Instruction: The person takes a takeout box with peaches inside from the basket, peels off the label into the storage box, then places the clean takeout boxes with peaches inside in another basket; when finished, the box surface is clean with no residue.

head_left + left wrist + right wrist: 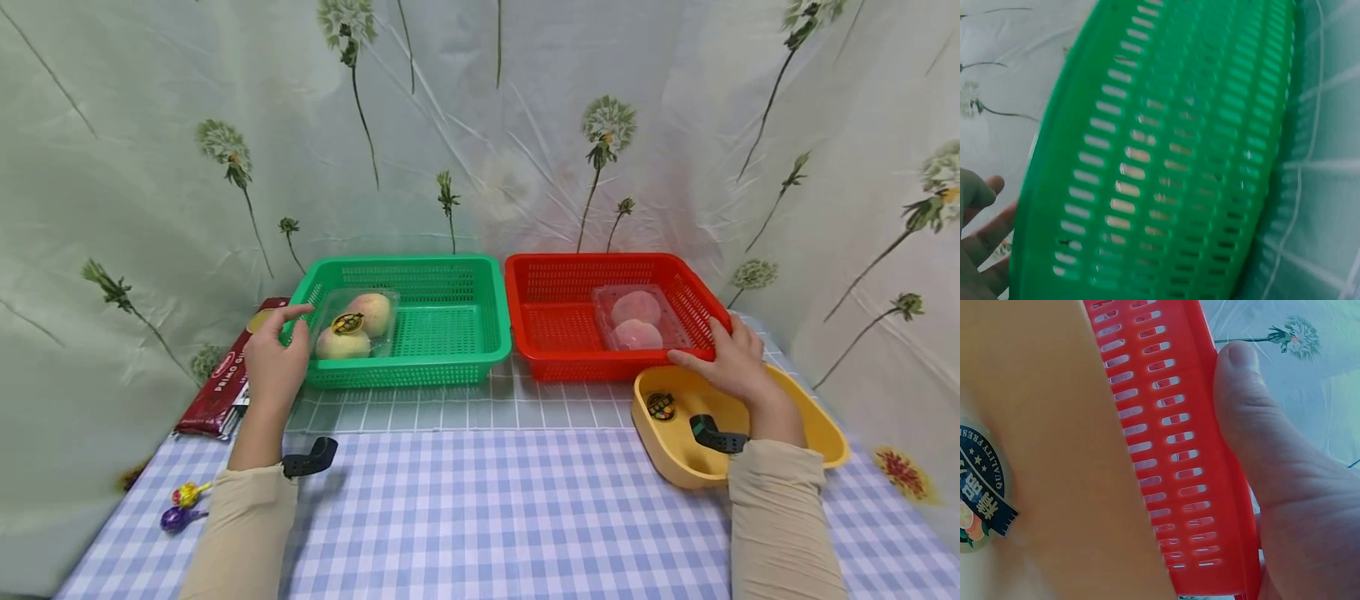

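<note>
At the left end of a green basket (408,372), my left hand (276,358) has its thumb and fingers spread apart, fingertips right at the rim. The left wrist view shows the basket's slotted wall (1147,156) beside that hand (985,237). A clear pack of two peaches (352,325) with a black label lies in the basket's left end. My right hand (731,362) grips the front right corner of a red basket (585,367), its thumb (1244,394) along the rim. Another clear pack of two pinkish peaches (637,321) lies inside the red basket.
Below the right forearm stands a yellow tub (678,467) with a round black label (661,406) in it. A dark red packet (221,392) lies left of the green basket. Two wrapped lollipops (180,508) lie on the checked cloth (480,508). A flowered curtain hangs behind.
</note>
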Action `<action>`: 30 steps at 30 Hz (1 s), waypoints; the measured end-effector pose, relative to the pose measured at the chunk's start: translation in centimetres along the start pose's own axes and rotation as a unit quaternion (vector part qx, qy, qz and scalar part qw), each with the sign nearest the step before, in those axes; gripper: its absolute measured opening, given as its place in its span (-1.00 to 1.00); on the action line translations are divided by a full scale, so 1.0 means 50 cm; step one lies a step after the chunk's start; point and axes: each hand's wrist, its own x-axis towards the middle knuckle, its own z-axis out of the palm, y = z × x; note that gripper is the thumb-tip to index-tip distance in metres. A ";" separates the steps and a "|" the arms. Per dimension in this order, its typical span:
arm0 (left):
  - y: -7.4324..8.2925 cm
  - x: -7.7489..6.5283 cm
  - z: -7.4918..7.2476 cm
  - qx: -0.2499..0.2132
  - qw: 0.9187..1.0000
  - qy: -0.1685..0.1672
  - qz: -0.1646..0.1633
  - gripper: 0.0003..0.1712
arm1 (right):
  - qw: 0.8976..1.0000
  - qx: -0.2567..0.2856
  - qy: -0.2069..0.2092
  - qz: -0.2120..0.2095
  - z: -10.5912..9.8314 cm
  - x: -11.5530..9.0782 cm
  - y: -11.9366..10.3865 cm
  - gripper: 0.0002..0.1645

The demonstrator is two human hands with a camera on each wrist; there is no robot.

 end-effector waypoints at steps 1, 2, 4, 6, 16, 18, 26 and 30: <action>-0.007 0.001 -0.003 0.005 1.000 0.008 0.000 -0.65 | 1.000 -0.002 0.001 -0.003 0.001 0.000 -0.001 0.40; -0.014 0.003 -0.005 0.008 1.000 0.015 -0.002 -0.65 | 1.000 -0.003 0.003 -0.004 0.002 0.000 -0.001 0.40; -0.029 0.006 -0.009 0.005 1.000 0.019 -0.011 -0.65 | 1.000 -0.004 0.007 -0.006 0.002 0.000 -0.003 0.39; -0.043 0.009 -0.011 -0.005 0.999 0.010 -0.031 -0.65 | 1.000 -0.004 0.018 -0.010 0.000 -0.002 -0.007 0.38; -0.081 0.009 -0.005 -0.073 0.977 -0.049 -0.192 -0.51 | 0.987 0.058 0.112 -0.101 0.000 -0.013 -0.113 0.06; -0.082 0.008 -0.001 -0.072 0.978 -0.045 -0.191 -0.51 | 0.979 0.089 0.124 -0.133 0.002 -0.016 -0.147 -0.06; -0.088 0.003 0.004 -0.054 0.983 -0.021 -0.174 -0.44 | 0.937 0.199 0.142 -0.249 0.052 0.006 -0.295 -0.50; -0.091 0.002 0.005 -0.058 0.984 -0.013 -0.168 -0.43 | 0.922 0.235 0.099 -0.291 0.083 0.014 -0.366 -0.57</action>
